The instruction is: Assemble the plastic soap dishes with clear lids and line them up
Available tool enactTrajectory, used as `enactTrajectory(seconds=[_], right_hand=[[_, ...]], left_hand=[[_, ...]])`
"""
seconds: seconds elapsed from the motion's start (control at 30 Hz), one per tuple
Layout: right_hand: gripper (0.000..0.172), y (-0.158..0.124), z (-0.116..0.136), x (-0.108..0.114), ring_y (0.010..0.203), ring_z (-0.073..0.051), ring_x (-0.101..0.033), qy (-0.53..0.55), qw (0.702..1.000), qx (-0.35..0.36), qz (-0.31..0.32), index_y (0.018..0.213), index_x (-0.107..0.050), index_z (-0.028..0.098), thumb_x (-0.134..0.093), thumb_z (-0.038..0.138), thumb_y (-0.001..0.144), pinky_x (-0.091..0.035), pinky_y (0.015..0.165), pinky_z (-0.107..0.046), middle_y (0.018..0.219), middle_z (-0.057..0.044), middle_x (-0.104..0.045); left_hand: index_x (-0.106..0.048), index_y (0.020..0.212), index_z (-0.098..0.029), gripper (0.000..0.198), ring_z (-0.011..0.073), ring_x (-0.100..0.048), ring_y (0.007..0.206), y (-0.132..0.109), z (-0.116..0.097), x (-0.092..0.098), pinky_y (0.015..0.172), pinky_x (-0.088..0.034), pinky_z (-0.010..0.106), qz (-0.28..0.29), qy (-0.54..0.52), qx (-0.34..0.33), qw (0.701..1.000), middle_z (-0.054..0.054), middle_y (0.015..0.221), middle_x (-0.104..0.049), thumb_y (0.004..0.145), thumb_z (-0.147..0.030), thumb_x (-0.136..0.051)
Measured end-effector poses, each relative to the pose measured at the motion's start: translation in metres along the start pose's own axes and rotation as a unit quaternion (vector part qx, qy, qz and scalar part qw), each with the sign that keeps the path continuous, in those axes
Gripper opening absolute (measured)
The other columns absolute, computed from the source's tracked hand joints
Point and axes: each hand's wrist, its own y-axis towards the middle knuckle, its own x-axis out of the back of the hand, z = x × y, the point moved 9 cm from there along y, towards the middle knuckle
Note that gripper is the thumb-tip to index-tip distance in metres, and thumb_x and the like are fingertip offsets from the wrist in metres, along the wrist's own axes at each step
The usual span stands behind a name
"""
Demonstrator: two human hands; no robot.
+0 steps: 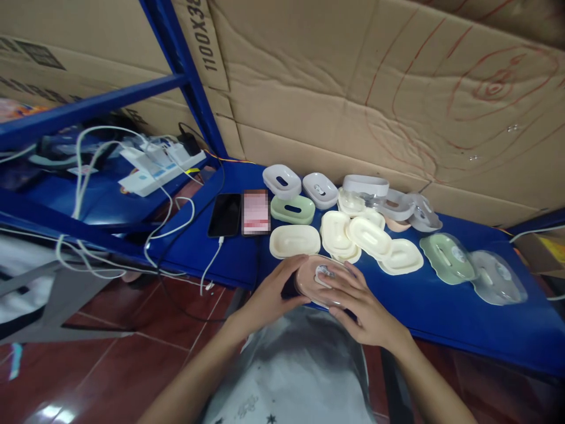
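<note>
At the front edge of the table I hold a pinkish-beige oval soap dish (308, 281) with a pale label or opening on its upper face. My left hand (282, 290) grips its left end, thumb low and fingers along the far rim. My right hand (359, 303) is closed around the right end, its fingers lying across the top and partly hiding it. Just beyond my left hand is a cream oval dish (295, 241). Several cream soap dish parts (369, 237) lie overlapped past my right hand.
Farther back stand a green dish (293, 210), a white dish (282, 181) and grey dishes (365, 185). To the right lie a wavy green dish (448, 258) and a clear-grey one (498, 278). A black phone (225, 215), white cables and a power strip (161, 168) are left. Cardboard (309, 88) walls the back.
</note>
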Motion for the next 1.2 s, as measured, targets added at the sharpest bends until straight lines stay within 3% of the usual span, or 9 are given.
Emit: enactTrajectory(seconds=[0.2, 0.37, 0.53, 0.87, 1.07, 1.2], right_hand=[[0.053, -0.004, 0.002, -0.01, 0.158, -0.029, -0.041, -0.057, 0.997, 0.002, -0.051, 0.155, -0.054, 0.033, -0.063, 0.025, 0.104, -0.027, 0.132, -0.069, 0.159, -0.002, -0.06], [0.067, -0.01, 0.002, -0.014, 0.163, -0.034, -0.03, -0.082, 0.993, -0.037, -0.077, 0.166, -0.039, 0.027, -0.066, 0.031, 0.105, -0.038, 0.128, -0.067, 0.169, -0.012, -0.046], [0.08, -0.013, 0.005, -0.015, 0.162, -0.034, -0.034, -0.094, 0.988, -0.057, -0.112, 0.171, -0.028, 0.029, -0.069, 0.032, 0.103, -0.04, 0.127, -0.068, 0.167, -0.014, -0.048], [0.071, -0.025, -0.002, -0.01, 0.154, -0.035, -0.048, -0.033, 0.972, -0.08, -0.22, 0.162, -0.048, 0.034, -0.076, 0.027, 0.098, -0.052, 0.12, -0.063, 0.16, -0.009, -0.056], [0.072, -0.024, 0.005, -0.015, 0.155, -0.035, -0.046, -0.058, 0.979, -0.068, -0.183, 0.164, -0.044, 0.031, -0.074, 0.024, 0.099, -0.042, 0.126, -0.069, 0.164, -0.01, -0.052], [0.07, -0.018, 0.006, -0.008, 0.158, -0.034, -0.041, -0.043, 0.984, -0.065, -0.159, 0.166, -0.042, 0.031, -0.07, 0.026, 0.102, -0.046, 0.124, -0.066, 0.165, -0.009, -0.051]], left_hand=[[-0.047, 0.159, -0.037, 0.07, 0.0313, -0.053, 0.15, -0.002, -0.001, -0.003, 0.123, -0.048, 0.056, 0.018, 0.004, -0.017, 1.0, 0.011, 0.162, -0.052, 0.097, -0.033, -0.078], [-0.045, 0.161, -0.038, 0.071, 0.0296, -0.051, 0.152, -0.004, 0.002, -0.005, 0.126, -0.045, 0.054, 0.026, 0.014, -0.013, 0.999, 0.01, 0.164, -0.05, 0.098, -0.034, -0.077], [-0.042, 0.162, -0.039, 0.073, 0.0286, -0.049, 0.154, -0.005, 0.005, -0.007, 0.126, -0.045, 0.053, 0.031, 0.018, -0.009, 0.999, 0.009, 0.167, -0.048, 0.099, -0.031, -0.077], [-0.041, 0.163, -0.042, 0.071, 0.0287, -0.045, 0.157, -0.005, 0.003, -0.01, 0.128, -0.043, 0.052, 0.043, 0.018, -0.002, 0.999, 0.007, 0.17, -0.045, 0.101, -0.033, -0.074], [-0.049, 0.158, -0.04, 0.066, 0.0281, -0.047, 0.156, -0.003, 0.002, -0.006, 0.128, -0.043, 0.05, 0.039, 0.021, 0.001, 0.999, 0.006, 0.169, -0.047, 0.099, -0.029, -0.076], [-0.049, 0.158, -0.036, 0.071, 0.0301, -0.051, 0.153, -0.002, 0.003, -0.003, 0.126, -0.045, 0.053, 0.027, 0.024, 0.004, 0.999, 0.009, 0.165, -0.053, 0.095, -0.032, -0.081]])
